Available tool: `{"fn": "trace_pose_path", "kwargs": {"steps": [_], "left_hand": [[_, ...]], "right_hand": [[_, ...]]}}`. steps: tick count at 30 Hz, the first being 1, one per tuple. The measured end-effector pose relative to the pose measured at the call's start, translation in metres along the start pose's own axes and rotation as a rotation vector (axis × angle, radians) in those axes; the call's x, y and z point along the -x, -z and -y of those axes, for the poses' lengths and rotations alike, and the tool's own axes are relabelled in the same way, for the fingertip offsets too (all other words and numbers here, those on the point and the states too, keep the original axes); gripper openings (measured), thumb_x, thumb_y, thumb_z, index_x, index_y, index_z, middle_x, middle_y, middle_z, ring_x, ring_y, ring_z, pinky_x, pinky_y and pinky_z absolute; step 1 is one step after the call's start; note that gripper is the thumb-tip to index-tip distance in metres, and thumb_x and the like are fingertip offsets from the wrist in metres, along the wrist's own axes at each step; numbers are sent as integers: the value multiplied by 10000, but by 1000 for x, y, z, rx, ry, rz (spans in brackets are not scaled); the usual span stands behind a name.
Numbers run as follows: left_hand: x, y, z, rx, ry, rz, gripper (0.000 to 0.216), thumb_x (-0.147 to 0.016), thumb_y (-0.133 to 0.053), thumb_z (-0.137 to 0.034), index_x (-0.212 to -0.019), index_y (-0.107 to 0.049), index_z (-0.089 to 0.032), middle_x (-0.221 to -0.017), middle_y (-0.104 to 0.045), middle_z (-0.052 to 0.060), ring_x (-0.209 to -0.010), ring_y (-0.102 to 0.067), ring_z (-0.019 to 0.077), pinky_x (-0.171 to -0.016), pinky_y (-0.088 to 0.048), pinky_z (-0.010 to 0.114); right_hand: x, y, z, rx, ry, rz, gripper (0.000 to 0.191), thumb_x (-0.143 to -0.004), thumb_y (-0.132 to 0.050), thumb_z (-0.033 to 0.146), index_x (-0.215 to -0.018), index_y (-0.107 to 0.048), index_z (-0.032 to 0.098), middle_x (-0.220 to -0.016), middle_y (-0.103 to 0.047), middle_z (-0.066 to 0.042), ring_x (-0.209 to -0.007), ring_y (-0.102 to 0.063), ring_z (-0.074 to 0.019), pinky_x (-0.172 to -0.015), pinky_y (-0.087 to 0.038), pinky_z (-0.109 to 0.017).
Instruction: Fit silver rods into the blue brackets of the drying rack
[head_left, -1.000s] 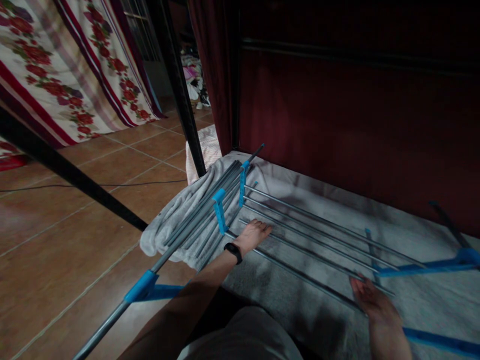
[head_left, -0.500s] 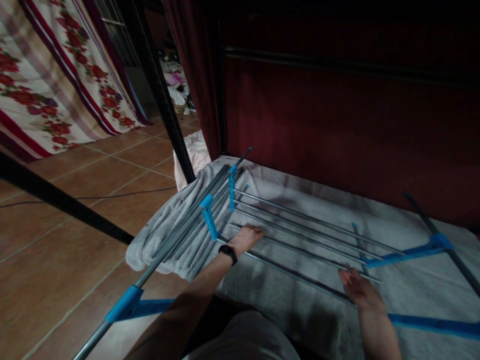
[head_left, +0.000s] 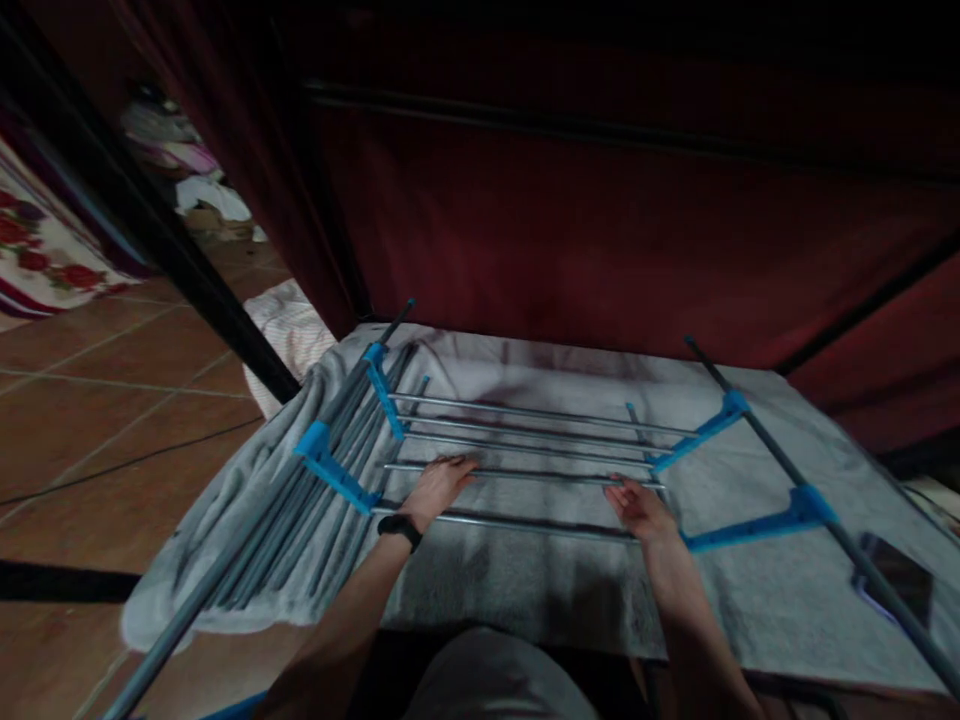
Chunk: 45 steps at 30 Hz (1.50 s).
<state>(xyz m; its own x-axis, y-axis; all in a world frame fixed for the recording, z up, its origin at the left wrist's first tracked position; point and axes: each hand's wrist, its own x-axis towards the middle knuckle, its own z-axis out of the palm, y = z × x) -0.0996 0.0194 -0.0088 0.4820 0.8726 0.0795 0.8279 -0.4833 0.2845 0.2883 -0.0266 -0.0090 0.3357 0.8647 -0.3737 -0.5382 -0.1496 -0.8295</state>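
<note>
My left hand [head_left: 441, 487], with a dark band on its wrist, is closed over the left part of a loose grey metal tube [head_left: 540, 476]. Near the tube's other end, the fingers of my right hand [head_left: 641, 508] pinch it from below. This tube lies between the front crossbar [head_left: 525, 523] and several rear crossbars [head_left: 517, 432] of a half-assembled rack. Blue plastic brackets, among them the left one [head_left: 337, 470] and the right one [head_left: 761, 522], join the crossbars to long side poles [head_left: 780, 455]. Neither tube end appears seated in a bracket.
Several spare tubes [head_left: 300, 520] lie bundled on the grey blanket [head_left: 510, 590] at left. A dark phone [head_left: 896, 580] rests by the right pole. Black bed-frame posts [head_left: 165, 230] and a dark red curtain [head_left: 562, 250] border the bed. A cable [head_left: 135, 462] crosses the tiled floor.
My view has turned to the right, bringing the phone and the rack's right side into sight. Both hands stay on the same tube.
</note>
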Motion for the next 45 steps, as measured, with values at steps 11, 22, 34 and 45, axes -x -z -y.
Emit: {"fn": "trace_pose_path", "kwargs": {"steps": [11,22,34,45], "left_hand": [[-2,-3,8,-39,26,37,337,-975,-392,-292,-1185,-643,-211,-1182,-686,60,-1102,-614,201,-1027,-420,350],[-7,-5,9,-7,28,50,349,-973,-398,-322,-1195,-642,-208,-1186,-678,72,-1114,-611,217,-1016,-440,365],[-12,-11,5,-57,47,55,342,-966,-405,-322,-1208,-622,-217,-1206,-666,93,-1139,-595,234,-1030,-415,396],[-15,-8,-5,-164,8,81,304,-971,-402,-293,-1165,-616,-201,-1086,-678,101,-1024,-618,251,-944,-432,401]], "right_hand": [[-24,7,-15,-138,-5,-67,114,-679,-653,103,-679,-610,209,-749,-687,-24,-770,-664,-171,-942,-526,-411],[-34,16,-27,-186,6,-63,143,-629,-746,140,-702,-632,189,-822,-713,-57,-836,-675,-202,-934,-528,-443],[-28,11,-24,-166,3,-51,153,-627,-761,177,-683,-619,186,-798,-701,-56,-798,-673,-186,-933,-526,-404],[-30,13,-23,-152,-21,-69,148,-636,-732,154,-701,-606,195,-797,-703,-42,-831,-676,-200,-953,-517,-454]]}}
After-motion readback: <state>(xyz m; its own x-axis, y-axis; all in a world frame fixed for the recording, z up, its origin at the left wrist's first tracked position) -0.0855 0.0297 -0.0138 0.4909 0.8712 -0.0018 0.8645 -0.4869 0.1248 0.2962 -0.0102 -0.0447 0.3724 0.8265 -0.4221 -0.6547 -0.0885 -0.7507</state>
